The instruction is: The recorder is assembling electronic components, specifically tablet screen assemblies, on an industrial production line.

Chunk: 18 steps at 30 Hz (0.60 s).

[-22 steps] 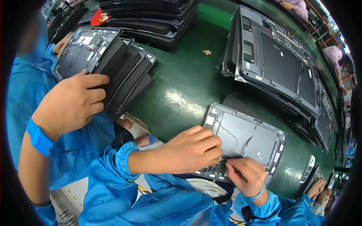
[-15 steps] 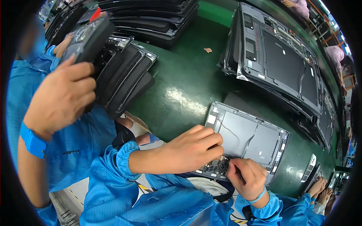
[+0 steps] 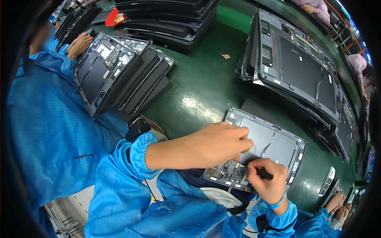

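An opened laptop base (image 3: 291, 147) lies on the green bench in front of me, its inside facing up. Along its near side runs a dark circuit board (image 3: 228, 174), and a thin grey cable (image 3: 269, 144) crosses its bare metal panel. My left hand (image 3: 226, 143) hovers over the base's left part, fingers curled together; whatever they grip is hidden. At the board's right end, my right hand (image 3: 270, 179) has thumb and forefinger pinched low against the base. What sits in that pinch is too small to make out.
Stacked laptop bases (image 3: 293, 59) stand at the right rear, with more black stacks (image 3: 166, 23) behind. A co-worker in a blue smock (image 3: 59, 123) is close on my left, beside another laptop stack (image 3: 103, 71). A white strip-shaped object (image 3: 327, 181) lies at right.
My left hand has shifted slightly right and up, showing more of the board. My right hand stays near the board's end. The co-worker's laptop base now rests on the left stack.
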Each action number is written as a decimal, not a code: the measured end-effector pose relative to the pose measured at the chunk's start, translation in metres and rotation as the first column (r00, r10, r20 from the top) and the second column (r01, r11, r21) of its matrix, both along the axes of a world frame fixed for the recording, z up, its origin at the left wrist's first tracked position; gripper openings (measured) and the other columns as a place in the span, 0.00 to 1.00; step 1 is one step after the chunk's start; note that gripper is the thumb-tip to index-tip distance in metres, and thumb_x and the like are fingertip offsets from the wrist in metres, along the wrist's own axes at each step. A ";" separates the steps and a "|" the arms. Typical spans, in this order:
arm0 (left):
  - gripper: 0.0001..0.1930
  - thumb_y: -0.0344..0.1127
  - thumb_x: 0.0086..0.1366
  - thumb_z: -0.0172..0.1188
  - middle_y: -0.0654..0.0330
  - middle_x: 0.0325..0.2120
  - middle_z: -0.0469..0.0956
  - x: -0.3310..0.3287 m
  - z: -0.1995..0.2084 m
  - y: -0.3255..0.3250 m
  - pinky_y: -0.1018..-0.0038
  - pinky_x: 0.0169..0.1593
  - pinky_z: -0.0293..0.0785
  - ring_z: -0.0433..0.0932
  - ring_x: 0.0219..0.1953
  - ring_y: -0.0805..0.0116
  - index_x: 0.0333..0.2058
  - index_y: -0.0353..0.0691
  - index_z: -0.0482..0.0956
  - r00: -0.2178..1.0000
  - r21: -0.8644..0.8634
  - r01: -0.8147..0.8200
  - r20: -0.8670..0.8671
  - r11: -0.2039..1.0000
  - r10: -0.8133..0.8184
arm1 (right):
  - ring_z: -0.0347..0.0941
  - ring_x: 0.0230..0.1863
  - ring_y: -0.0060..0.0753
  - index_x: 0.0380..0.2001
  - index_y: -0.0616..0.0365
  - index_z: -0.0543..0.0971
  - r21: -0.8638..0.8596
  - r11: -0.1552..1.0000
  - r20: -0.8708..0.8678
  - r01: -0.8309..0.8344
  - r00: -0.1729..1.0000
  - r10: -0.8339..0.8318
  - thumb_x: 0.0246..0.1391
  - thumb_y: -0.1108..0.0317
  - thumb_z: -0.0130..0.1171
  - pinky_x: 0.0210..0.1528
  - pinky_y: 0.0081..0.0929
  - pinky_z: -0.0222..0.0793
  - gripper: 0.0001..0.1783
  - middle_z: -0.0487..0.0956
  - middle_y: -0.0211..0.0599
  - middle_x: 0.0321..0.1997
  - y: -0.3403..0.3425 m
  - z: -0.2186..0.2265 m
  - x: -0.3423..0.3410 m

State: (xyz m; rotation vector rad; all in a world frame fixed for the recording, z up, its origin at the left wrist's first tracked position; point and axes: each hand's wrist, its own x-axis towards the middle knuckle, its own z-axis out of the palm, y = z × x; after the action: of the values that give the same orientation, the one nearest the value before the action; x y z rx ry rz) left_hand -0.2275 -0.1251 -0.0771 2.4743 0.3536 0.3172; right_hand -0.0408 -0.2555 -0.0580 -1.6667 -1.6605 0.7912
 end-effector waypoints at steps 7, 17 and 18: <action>0.08 0.35 0.57 0.68 0.60 0.40 0.74 -0.049 -0.020 -0.011 0.64 0.52 0.74 0.78 0.50 0.57 0.35 0.44 0.81 0.960 0.083 -0.116 0.265 0.990 0.090 | 0.77 0.19 0.39 0.25 0.61 0.80 0.112 0.989 0.131 -0.101 0.988 0.086 0.46 0.74 0.69 0.24 0.28 0.72 0.06 0.79 0.39 0.21 0.005 -0.006 0.008; 0.10 0.32 0.52 0.70 0.58 0.43 0.79 -0.056 -0.027 -0.009 0.61 0.48 0.82 0.79 0.54 0.53 0.36 0.44 0.86 0.934 0.137 -0.085 0.355 0.987 0.031 | 0.74 0.17 0.37 0.25 0.61 0.80 0.128 0.972 0.174 -0.197 0.969 0.174 0.44 0.77 0.68 0.21 0.29 0.69 0.05 0.77 0.37 0.19 0.008 -0.003 0.012; 0.11 0.32 0.52 0.70 0.58 0.43 0.79 -0.056 -0.029 -0.009 0.63 0.46 0.82 0.79 0.54 0.53 0.36 0.45 0.87 0.930 0.142 -0.078 0.366 0.987 0.021 | 0.74 0.17 0.37 0.25 0.61 0.80 0.128 0.972 0.175 -0.195 0.970 0.171 0.44 0.77 0.68 0.21 0.29 0.69 0.05 0.77 0.37 0.19 0.007 -0.003 0.012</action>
State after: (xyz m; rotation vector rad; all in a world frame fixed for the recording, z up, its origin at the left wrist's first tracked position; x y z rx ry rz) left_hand -0.2836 -0.1338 -0.1065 2.4892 0.2417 0.8402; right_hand -0.0285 -0.2485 -0.0614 -1.5268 -1.9600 0.6167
